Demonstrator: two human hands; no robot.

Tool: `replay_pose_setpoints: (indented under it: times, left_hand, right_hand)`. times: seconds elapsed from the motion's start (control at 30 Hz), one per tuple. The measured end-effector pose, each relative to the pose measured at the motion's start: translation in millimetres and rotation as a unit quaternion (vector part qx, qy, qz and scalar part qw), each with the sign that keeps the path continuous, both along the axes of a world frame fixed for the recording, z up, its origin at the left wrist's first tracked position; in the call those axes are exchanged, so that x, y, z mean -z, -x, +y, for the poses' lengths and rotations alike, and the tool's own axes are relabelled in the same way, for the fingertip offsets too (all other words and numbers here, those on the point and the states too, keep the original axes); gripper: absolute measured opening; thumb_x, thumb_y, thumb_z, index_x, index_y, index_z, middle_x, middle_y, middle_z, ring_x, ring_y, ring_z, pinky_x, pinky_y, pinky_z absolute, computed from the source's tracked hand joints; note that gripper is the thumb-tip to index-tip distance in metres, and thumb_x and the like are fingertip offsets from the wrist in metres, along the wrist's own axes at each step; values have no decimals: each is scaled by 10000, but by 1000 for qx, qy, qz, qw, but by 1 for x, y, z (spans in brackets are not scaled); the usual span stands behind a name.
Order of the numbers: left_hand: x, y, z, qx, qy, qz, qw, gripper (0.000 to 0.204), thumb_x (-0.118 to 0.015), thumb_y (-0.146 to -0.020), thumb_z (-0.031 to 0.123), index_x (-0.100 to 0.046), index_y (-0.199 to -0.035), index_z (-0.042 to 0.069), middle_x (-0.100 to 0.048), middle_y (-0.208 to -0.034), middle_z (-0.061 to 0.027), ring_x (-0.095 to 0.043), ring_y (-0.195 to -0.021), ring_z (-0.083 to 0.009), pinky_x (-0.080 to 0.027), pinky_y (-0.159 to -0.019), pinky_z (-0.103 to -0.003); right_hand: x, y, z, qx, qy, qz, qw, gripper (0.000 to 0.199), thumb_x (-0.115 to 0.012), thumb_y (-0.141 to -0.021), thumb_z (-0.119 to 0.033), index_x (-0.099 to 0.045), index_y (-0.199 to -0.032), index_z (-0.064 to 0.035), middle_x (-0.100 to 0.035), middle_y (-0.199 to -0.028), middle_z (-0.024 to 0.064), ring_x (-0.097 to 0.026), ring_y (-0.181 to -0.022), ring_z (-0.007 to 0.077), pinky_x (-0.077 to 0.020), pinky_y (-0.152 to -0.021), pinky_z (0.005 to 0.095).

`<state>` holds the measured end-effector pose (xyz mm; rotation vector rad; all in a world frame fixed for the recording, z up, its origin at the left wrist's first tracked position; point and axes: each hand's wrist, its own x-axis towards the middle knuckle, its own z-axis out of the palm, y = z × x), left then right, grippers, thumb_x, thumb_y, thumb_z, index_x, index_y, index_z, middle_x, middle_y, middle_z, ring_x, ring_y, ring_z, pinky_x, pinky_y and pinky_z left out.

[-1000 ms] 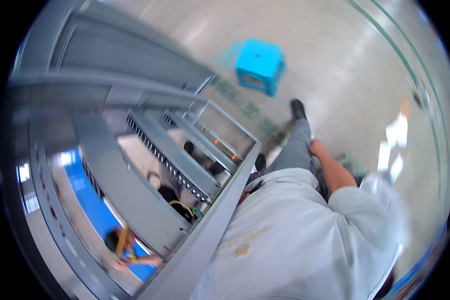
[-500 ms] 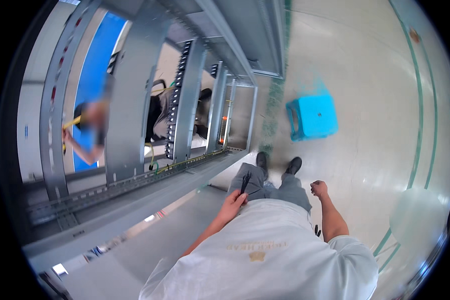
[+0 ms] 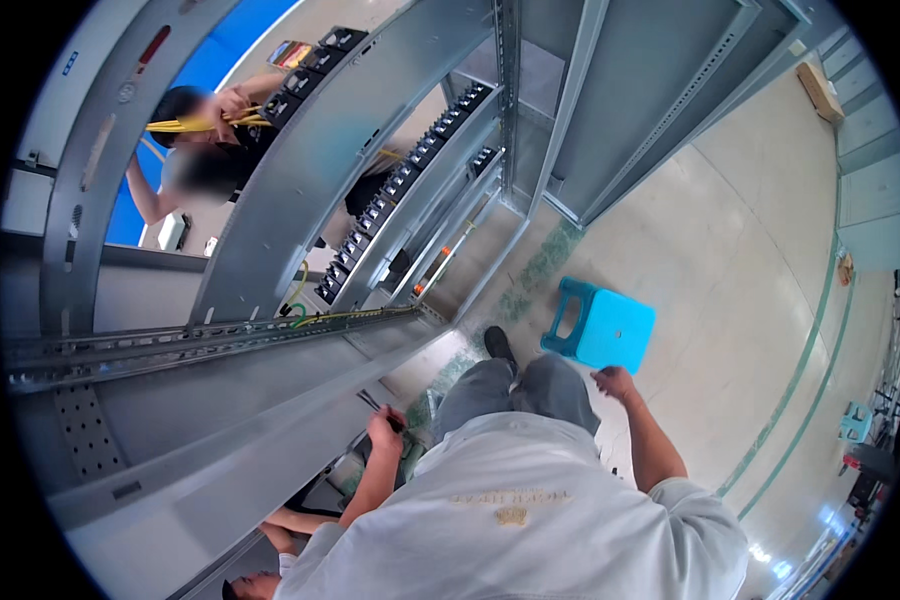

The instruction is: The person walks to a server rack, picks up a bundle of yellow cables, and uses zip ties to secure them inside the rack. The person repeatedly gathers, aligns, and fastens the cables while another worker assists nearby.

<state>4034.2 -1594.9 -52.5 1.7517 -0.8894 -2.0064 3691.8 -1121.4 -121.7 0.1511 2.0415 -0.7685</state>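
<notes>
My left hand (image 3: pixel 385 430) is closed around a thin dark item with two narrow prongs (image 3: pixel 367 401). Its exact kind is too small to make out. That hand is beside the lower rail of a large grey metal cabinet frame (image 3: pixel 270 415). On the right, my right hand (image 3: pixel 613 383) hangs with its fingers curled in, and no object shows in it. From this view it overlaps the near edge of a turquoise plastic stool (image 3: pixel 618 330), which stands on the floor ahead of my legs; contact cannot be told.
Beyond the frame, a co-worker's hand (image 3: pixel 232 103) holds yellow wires (image 3: pixel 182 126). Another person's forearm (image 3: pixel 295 521) shows at lower left. Black clip-like holders (image 3: pixel 402 180) line a crossbar. Grey panels (image 3: pixel 630 100) rise ahead; a second small stool (image 3: pixel 855 422) stands far right.
My view has turned and moved forward, so the stool appears closer. My left hand has shifted left toward the cabinet, still gripping the dark item. The person with yellow wires shows more fully.
</notes>
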Motion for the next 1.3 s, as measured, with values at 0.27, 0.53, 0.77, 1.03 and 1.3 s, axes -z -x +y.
replay_pose_setpoints:
  times: [0.27, 0.53, 0.77, 1.03, 1.3]
  left_hand:
    - [-65, 74, -61, -183, 247, 63, 949, 402, -544, -1029, 289, -574, -1337, 32, -621, -1329, -93, -573, -1229, -264, -493, -1037, -441]
    - [-24, 54, -45, -219, 265, 160, 925, 529, -502, -1055, 405, -511, -1440, 43, -539, -1450, -98, -506, -1306, -280, -407, -1126, -447]
    - [-95, 138, -18, -434, 415, 188, 777, 709, -562, -972, 606, -533, -1425, 61, -558, -1438, -85, -520, -1309, -271, -415, -1126, -453]
    - [-70, 148, -13, -325, 641, -305, 625, 499, -823, -840, 145, -603, -1231, -73, -687, -1131, -200, -646, -950, -282, -562, -829, -458]
    - [-76, 158, -31, -316, 719, -151, 601, 238, -748, -938, 194, -662, -1052, 4, -677, -955, -29, -608, -798, -108, -511, -718, -278]
  right_hand:
    - [-32, 174, -139, -182, 49, 207, 960, 430, -766, -849, -450, -763, -958, -35, -718, -806, 179, -708, -734, 285, -539, -702, 426]
    - [-161, 320, -364, -196, 286, 422, 838, 285, -740, -906, -288, -715, -1062, -50, -716, -1049, 145, -696, -922, 300, -546, -806, 396]
    - [-210, 366, -514, -295, 448, 491, 686, 324, -701, -948, -228, -675, -1200, -26, -684, -1156, 180, -620, -1142, 374, -487, -968, 412]
    - [-163, 382, -544, -501, 390, 516, 575, 324, -683, -940, -325, -734, -1058, -28, -717, -1010, 174, -662, -975, 369, -509, -879, 438]
    - [-151, 388, -533, -492, 403, 494, 592, 362, -646, -954, -383, -754, -1048, -51, -734, -965, 170, -687, -908, 373, -533, -805, 424]
